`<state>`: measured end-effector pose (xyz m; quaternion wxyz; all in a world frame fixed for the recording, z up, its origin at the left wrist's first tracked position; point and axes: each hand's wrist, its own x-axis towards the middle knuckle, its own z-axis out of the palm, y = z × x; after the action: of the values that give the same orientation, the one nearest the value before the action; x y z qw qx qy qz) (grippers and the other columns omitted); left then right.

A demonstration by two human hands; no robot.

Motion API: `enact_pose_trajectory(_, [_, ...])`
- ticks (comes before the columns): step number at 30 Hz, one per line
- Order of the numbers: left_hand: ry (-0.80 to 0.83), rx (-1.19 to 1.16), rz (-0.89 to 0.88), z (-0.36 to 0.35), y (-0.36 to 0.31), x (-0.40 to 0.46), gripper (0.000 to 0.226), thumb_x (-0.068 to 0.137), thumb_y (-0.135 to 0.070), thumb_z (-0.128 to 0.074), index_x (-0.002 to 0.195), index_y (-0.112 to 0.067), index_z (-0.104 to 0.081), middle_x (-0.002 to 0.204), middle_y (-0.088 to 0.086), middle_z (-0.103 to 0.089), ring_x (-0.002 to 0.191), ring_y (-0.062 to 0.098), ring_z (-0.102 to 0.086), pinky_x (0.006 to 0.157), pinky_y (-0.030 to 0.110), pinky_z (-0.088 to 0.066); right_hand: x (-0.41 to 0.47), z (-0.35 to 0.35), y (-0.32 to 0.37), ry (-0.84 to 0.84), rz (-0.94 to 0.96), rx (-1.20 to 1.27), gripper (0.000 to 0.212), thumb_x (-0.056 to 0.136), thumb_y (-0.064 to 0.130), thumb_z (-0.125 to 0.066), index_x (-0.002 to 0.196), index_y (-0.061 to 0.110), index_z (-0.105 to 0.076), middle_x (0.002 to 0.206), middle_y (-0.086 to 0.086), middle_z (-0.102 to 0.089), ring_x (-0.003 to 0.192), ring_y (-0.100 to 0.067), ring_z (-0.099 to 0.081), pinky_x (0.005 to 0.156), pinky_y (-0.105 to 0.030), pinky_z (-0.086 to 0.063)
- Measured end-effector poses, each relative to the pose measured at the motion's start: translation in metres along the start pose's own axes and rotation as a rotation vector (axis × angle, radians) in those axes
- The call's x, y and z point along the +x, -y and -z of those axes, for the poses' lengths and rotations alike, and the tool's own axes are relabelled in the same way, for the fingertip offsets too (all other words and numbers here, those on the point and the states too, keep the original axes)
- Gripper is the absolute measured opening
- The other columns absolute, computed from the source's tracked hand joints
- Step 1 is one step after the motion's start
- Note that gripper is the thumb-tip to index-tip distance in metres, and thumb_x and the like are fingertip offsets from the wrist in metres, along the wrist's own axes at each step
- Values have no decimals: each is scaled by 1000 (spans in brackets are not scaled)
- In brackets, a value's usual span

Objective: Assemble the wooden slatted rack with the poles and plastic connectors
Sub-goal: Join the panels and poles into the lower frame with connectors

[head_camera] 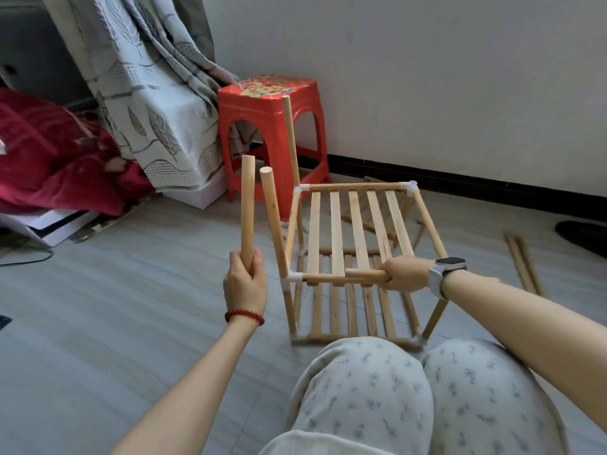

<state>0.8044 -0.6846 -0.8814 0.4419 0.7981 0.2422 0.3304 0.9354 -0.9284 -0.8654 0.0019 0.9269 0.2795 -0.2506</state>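
- Rack: pale unfinished wood, two slatted tiers of flat strips on round rails, joined at the corners by white plastic connectors; it stands on the grey plank-patterned floor, just in front of the person's knees.
- Upright poles: round dowels with blunt ends, rising from the rack's two left corners (the far one crosses in front of the stool).
- Left hand: fingers and thumb curled round the lower end of a loose pole, held upright just left of the rack; a red bead bracelet sits on the wrist.
- Right hand: gripping the rack's near upper rail at its right end; a dark-faced watch on a pale strap on the wrist, no writing legible.
- Stool: glossy red moulded plastic, multicoloured print on the seat, behind the rack against the white wall.
- Curtain: pale woven fabric with a grey leaf pattern, left of the stool.
- Red cloth: crumpled, far left of the rack.
- Spare sticks: thin wooden lengths on the floor, right of the rack.
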Motion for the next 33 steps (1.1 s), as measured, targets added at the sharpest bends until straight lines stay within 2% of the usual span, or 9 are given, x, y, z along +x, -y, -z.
enact_pose_trajectory(3, [-30,-19,-83,7,-8,-4,23,96,-27,-47,77,-15,-40,55,-6,-39,49,9,-43,47,19,-32,-5,3,10,24,26,-7,19,93,22,-48,78,32,-55,78,1,-61,67,-14,-56,66,-27,-51])
enact_pose_trajectory(6, [-53,5,-212,14,-18,-11,19,95,-22,-50,80,-15,-41,55,-12,-38,48,3,-41,47,14,-30,-11,11,9,-96,4,13,14,94,19,-46,84,21,-56,81,0,-59,71,-14,-55,72,-29,-50])
enact_pose_trajectory(9, [5,45,-346,15,-25,-20,16,94,-19,-52,81,-14,-45,53,-14,-37,45,2,-39,45,10,-29,-24,16,-7,-193,-91,10,18,95,19,-43,84,23,-56,79,0,-57,68,-15,-53,64,-27,-47])
enact_pose_trajectory(12, [149,63,-420,3,-30,-21,17,94,-20,-53,87,-4,-52,53,-8,-41,44,9,-41,43,18,-33,-34,8,-33,-252,-264,21,19,94,19,-42,96,17,-61,79,1,-57,66,-14,-52,52,-22,-39])
enact_pose_trajectory(19, [492,345,-321,-66,-35,-11,12,94,-34,-49,90,-23,-53,59,-9,-47,57,14,-48,47,24,-31,-36,-16,-76,-344,-386,450,12,96,19,-43,104,17,-51,74,-3,-54,54,-14,-50,43,-23,-38])
enact_pose_trajectory(22, [604,400,-246,-107,-38,-12,15,95,-36,-46,88,-24,-49,71,-6,-50,69,18,-52,57,27,-36,-24,-13,-88,-378,-388,456,7,94,17,-43,93,19,-49,78,-4,-55,58,-14,-50,48,-24,-40])
enact_pose_trajectory(27, [715,521,-231,-148,-31,-12,15,97,-35,-41,97,-22,-49,102,-3,-48,100,20,-49,84,36,-39,-10,-11,-94,-229,-457,483,11,89,11,-43,86,8,-54,69,-5,-54,51,-16,-48,42,-23,-40])
enact_pose_trajectory(31, [652,570,-244,-153,-31,10,17,96,-34,-40,101,-24,-53,97,-2,-58,96,23,-55,83,37,-43,-17,-4,-81,-122,-305,583,20,90,12,-48,92,-2,-62,64,-8,-50,47,-15,-43,44,-24,-38])
enact_pose_trajectory(33, [674,519,-190,-151,-34,24,17,97,-35,-41,101,-22,-51,90,1,-60,87,26,-57,80,40,-47,-20,-3,-65,5,-169,639,22,90,19,-54,97,3,-67,56,-4,-51,41,-12,-43,42,-22,-37])
